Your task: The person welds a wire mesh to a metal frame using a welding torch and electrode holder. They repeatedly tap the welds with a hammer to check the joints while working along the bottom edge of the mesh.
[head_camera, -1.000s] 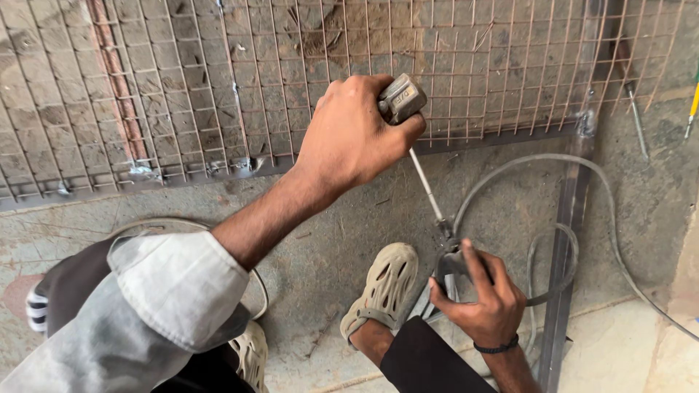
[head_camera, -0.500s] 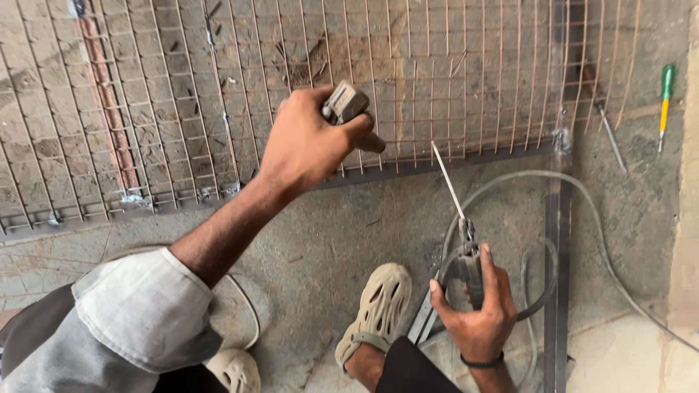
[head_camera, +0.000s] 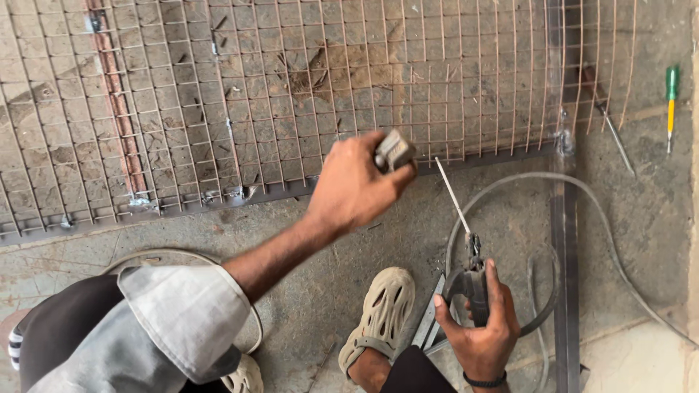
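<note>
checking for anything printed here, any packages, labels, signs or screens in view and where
None in view: no package, label, sign or screen.
The left hand holds a small grey metal block above the wire mesh.
The right hand grips a welding holder with a thin rod.
A green and yellow screwdriver lies at the far right.

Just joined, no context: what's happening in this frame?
A person crouches over a wire mesh panel lying in a metal frame on the concrete floor. The right hand grips a welding electrode holder with a thin rod angled up toward the mesh's lower edge; the rod tip is not touching it. The left hand holds a small grey metal block just above that edge. A cable loops past a sandalled foot. A green-handled screwdriver lies at the far right.
</note>
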